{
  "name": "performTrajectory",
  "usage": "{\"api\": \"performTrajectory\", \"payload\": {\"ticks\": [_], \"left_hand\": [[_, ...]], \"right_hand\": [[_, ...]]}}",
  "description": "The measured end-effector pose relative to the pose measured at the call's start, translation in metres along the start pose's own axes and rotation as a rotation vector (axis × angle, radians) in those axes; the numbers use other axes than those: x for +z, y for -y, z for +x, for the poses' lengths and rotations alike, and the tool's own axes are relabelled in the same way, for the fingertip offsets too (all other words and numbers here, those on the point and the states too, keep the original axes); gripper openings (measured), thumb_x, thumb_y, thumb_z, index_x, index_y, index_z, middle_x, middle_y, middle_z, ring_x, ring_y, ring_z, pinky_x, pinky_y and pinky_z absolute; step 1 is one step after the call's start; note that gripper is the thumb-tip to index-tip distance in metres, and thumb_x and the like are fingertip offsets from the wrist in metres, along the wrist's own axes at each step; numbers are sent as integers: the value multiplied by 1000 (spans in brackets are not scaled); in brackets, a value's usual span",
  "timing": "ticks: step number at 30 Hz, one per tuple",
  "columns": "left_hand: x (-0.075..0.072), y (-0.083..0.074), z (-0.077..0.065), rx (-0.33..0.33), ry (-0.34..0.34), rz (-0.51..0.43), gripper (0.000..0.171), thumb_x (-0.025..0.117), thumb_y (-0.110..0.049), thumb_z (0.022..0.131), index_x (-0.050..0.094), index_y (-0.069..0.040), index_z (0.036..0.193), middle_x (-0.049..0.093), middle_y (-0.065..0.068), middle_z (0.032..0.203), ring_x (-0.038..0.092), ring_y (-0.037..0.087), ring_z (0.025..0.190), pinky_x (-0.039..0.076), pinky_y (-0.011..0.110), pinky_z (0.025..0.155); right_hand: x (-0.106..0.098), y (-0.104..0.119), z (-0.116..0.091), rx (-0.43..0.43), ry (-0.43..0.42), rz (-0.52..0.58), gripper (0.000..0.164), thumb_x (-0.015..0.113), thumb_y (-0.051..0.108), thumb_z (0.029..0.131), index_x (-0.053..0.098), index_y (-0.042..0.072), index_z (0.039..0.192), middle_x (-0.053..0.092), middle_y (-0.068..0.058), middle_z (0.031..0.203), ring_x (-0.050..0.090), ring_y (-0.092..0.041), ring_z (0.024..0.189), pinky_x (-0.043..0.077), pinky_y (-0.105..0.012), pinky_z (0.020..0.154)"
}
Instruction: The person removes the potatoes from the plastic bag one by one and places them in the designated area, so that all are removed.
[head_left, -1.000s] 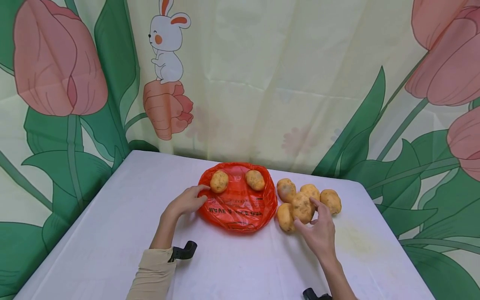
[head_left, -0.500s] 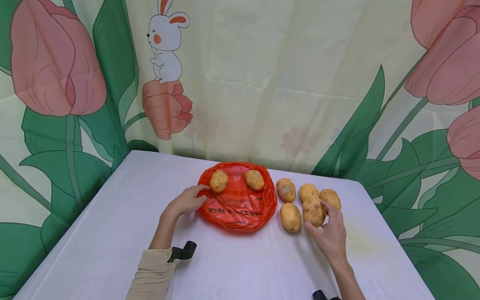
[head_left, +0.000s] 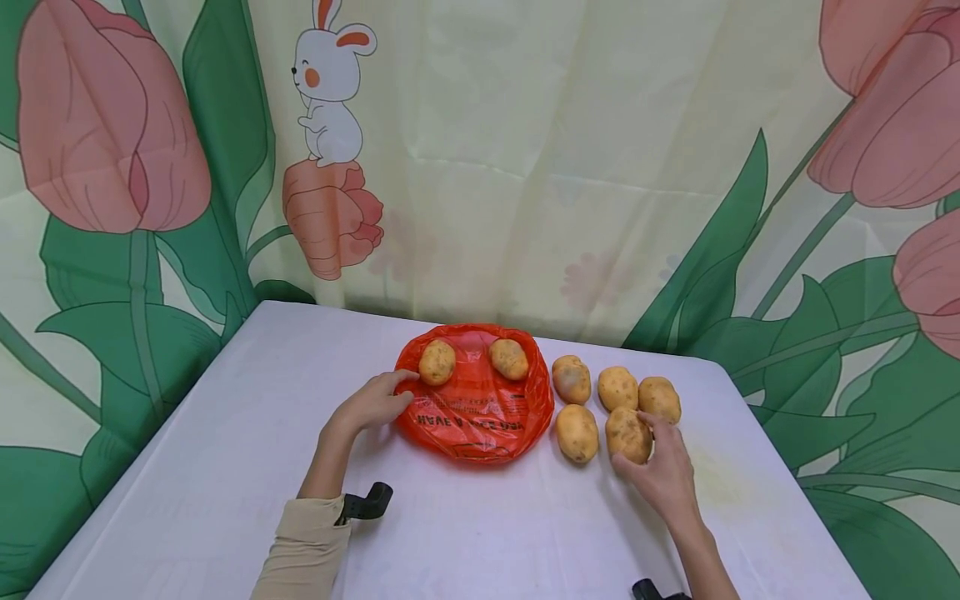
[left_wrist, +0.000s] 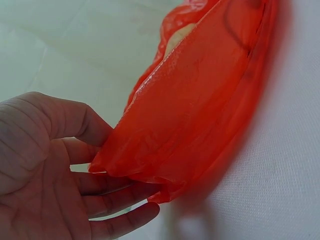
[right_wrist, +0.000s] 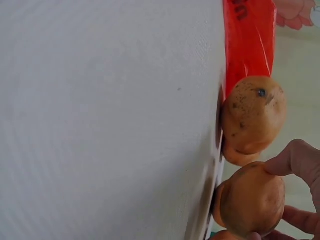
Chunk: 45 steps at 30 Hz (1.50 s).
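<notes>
My right hand (head_left: pixel 663 467) holds a potato (head_left: pixel 628 435) between thumb and fingers, down at the front of a group of potatoes. A smoother potato (head_left: pixel 577 433) lies just left of it, with a gap between them. In the right wrist view the held potato (right_wrist: pixel 252 200) has the thumb on its upper side and fingertips below. My left hand (head_left: pixel 375 400) is at the left edge of a red plastic bag (head_left: pixel 468 429) with a rolled rim; in the left wrist view thumb and fingers pinch the bag's film (left_wrist: pixel 175 115). Two potatoes, one left (head_left: pixel 437 362) and one right (head_left: pixel 509 360), sit in the bag.
Behind the held potato lie three more: one beside the bag (head_left: pixel 572 380), one in the middle (head_left: pixel 618 389) and one at the right (head_left: pixel 660 400). A white cloth covers the table (head_left: pixel 480 533). A printed curtain (head_left: pixel 480 167) hangs behind its far edge.
My right hand has carried the potato to the right and lowered it, away from the smoother potato, which it overlapped before. My left hand and the bag have stayed in place.
</notes>
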<state>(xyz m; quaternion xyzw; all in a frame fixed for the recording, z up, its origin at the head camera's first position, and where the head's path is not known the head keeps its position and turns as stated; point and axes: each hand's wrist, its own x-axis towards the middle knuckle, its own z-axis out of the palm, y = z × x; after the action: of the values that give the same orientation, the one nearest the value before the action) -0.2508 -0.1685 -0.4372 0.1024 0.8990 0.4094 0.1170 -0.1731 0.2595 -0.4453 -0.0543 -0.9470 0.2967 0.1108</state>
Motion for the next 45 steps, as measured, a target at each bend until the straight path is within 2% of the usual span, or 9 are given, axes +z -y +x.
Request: {"api": "performTrajectory", "payload": {"ticks": [6, 17, 25, 31, 36, 45], "left_hand": [[0, -1, -1, -1, -2, 0, 49, 49, -13, 99, 52, 2, 146, 51, 24, 148, 45, 43, 138, 36, 63, 114], [0, -1, -2, -10, -8, 1, 49, 49, -13, 99, 51, 1, 146, 51, 24, 149, 44, 43, 139, 36, 62, 114], [0, -1, -1, 8, -6, -6, 49, 48, -13, 99, 51, 3, 146, 51, 24, 149, 44, 43, 138, 35, 62, 115], [0, 2, 2, 35, -13, 15, 49, 48, -13, 100, 52, 3, 145, 51, 24, 148, 44, 43, 140, 34, 61, 116], [-1, 3, 2, 39, -12, 16, 49, 48, -14, 100, 52, 2, 145, 51, 25, 148, 43, 43, 140, 34, 62, 116], [-1, 3, 2, 43, -12, 13, 48, 48, -13, 100, 52, 3, 145, 52, 24, 148, 44, 43, 140, 34, 62, 116]], "right_hand": [[-1, -3, 1, -4, 61, -27, 78, 79, 13, 82, 41, -8, 146, 41, -33, 143, 39, -49, 134, 33, -67, 111], [2, -5, 2, -32, 84, -40, 79, 77, 12, 80, 41, -10, 147, 40, -35, 144, 37, -51, 136, 31, -67, 112], [3, -1, 1, -9, 103, -48, 80, 76, 15, 82, 38, -8, 149, 36, -35, 143, 34, -50, 134, 31, -66, 111], [0, 11, 0, -13, 64, -52, 79, 78, 21, 85, 39, -5, 148, 35, -33, 145, 32, -50, 131, 34, -64, 106], [-1, 24, 3, -40, 28, -25, 75, 76, 18, 86, 40, -6, 147, 38, -32, 146, 31, -48, 135, 32, -62, 109], [10, 51, 10, -66, 28, 18, 72, 76, 17, 88, 43, -2, 149, 42, -26, 146, 35, -43, 135, 37, -63, 110]]}}
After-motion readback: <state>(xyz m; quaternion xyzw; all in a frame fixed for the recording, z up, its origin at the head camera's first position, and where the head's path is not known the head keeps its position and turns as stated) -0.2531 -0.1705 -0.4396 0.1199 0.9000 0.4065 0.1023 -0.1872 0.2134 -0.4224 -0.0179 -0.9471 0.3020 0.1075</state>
